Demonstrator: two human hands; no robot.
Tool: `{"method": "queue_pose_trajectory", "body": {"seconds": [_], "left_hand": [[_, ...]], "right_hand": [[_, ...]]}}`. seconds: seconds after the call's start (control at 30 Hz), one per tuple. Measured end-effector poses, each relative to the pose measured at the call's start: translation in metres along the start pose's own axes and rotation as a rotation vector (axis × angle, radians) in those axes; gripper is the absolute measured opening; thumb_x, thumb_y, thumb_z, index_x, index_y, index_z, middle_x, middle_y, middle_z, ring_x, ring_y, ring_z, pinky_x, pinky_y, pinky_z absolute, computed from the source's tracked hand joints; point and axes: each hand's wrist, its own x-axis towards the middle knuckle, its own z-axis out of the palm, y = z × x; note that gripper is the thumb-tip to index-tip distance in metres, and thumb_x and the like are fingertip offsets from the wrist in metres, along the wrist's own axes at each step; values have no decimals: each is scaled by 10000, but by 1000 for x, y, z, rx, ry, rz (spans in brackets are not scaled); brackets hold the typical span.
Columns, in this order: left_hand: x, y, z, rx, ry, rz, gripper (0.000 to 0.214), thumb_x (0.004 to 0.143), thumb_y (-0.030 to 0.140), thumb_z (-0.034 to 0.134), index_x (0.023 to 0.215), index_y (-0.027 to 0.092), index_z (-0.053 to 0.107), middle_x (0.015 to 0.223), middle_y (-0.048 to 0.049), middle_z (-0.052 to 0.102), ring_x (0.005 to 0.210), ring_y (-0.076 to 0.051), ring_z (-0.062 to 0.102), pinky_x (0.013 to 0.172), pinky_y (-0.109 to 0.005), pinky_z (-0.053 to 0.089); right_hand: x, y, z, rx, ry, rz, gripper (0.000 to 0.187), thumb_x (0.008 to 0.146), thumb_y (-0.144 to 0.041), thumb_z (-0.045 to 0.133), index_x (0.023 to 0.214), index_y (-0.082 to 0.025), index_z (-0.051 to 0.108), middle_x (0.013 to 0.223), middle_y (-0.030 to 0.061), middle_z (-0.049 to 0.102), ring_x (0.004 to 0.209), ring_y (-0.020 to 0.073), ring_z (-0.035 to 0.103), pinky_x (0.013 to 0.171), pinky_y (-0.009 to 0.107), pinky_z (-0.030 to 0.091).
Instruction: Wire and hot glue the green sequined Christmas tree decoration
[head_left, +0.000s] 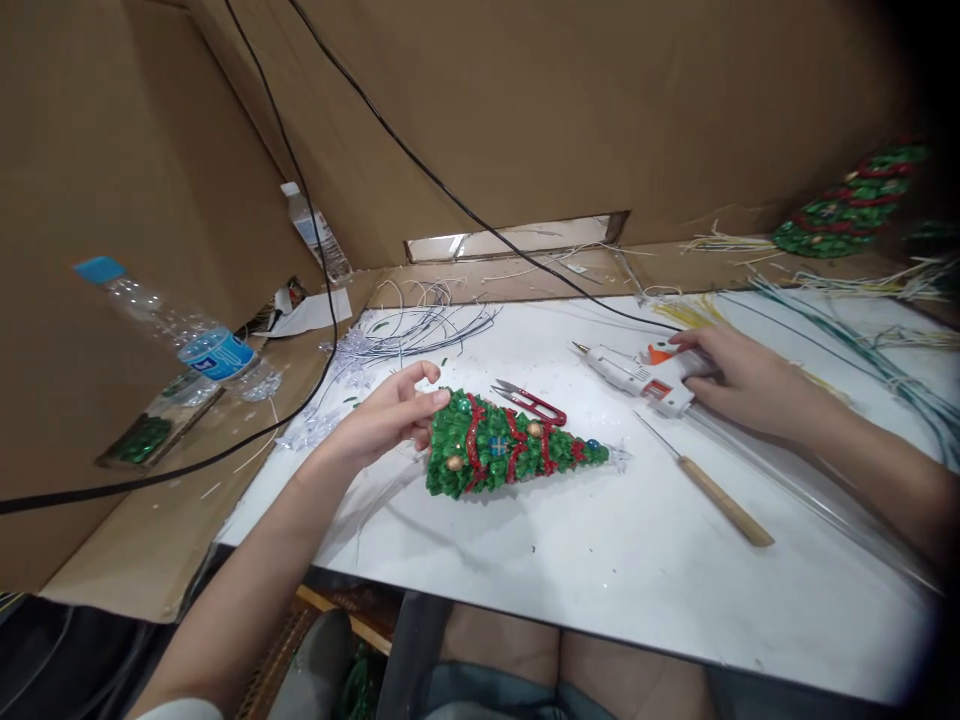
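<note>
A small green Christmas tree figurine (517,450) with red garlands, gold balls and a clear star tip lies on its side on the white board (570,600). My left hand (394,415) holds it at the wide base, thumb on the near rim and some fingertips hidden behind. On the right, my right hand (731,375) is wrapped around the handle of a white hot glue gun (637,378) with an orange trigger, its nozzle pointing left. Red thread snips (536,403) lie just behind the tree. An awl (724,498) with a wooden handle rests below the glue gun.
Bundled wires (427,330) lie at the back left, and green and yellow wires (862,350) at the right. Plastic bottles (217,350) stand left. A second tree (851,205) is at the back right. Cardboard walls (525,120) enclose the space; a black cable (420,165) crosses it.
</note>
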Motion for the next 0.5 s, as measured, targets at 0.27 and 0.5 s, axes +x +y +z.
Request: {"method": "queue_pose_trajectory", "body": {"seconds": [0.27, 0.5], "left_hand": [[-1, 1, 0, 43, 26, -12, 505, 724, 467, 805, 893, 245, 384, 587, 107, 452, 469, -59, 451, 451, -143, 412], [0, 1, 0, 69, 62, -22, 503, 717, 501, 798, 881, 240, 402, 604, 92, 469, 493, -73, 465, 470, -155, 394]], "right_hand": [[-2, 3, 0, 1, -12, -15, 374, 823, -276, 474, 1180, -188, 539, 1159, 126, 622, 1063, 297, 586, 878, 423, 478], [-1, 5, 1, 12, -1, -21, 360, 808, -300, 475, 1149, -203, 536, 1145, 132, 621, 1065, 308, 587, 888, 444, 480]]}}
